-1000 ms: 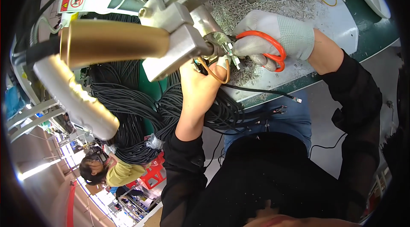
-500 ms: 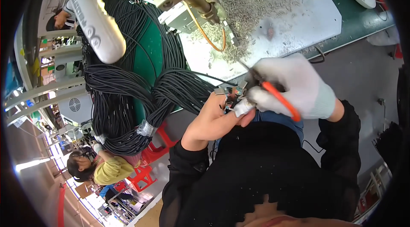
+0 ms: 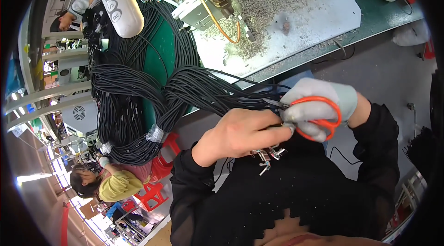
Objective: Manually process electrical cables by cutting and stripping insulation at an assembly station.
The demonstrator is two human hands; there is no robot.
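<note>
Metal connectors (image 3: pixel 264 156) have shifted to the body side of the nearer left hand (image 3: pixel 237 132), its fingers closed on them, while the right hand's (image 3: pixel 312 109) fingers grip orange-handled scissors (image 3: pixel 339 114), blades pointing leftward just beyond the left fingertips.

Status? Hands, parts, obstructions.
Right gloved hand: grip on orange-handled scissors. Left bare hand: closed, metal connectors jutting below. Black cables close beyond both hands.
</note>
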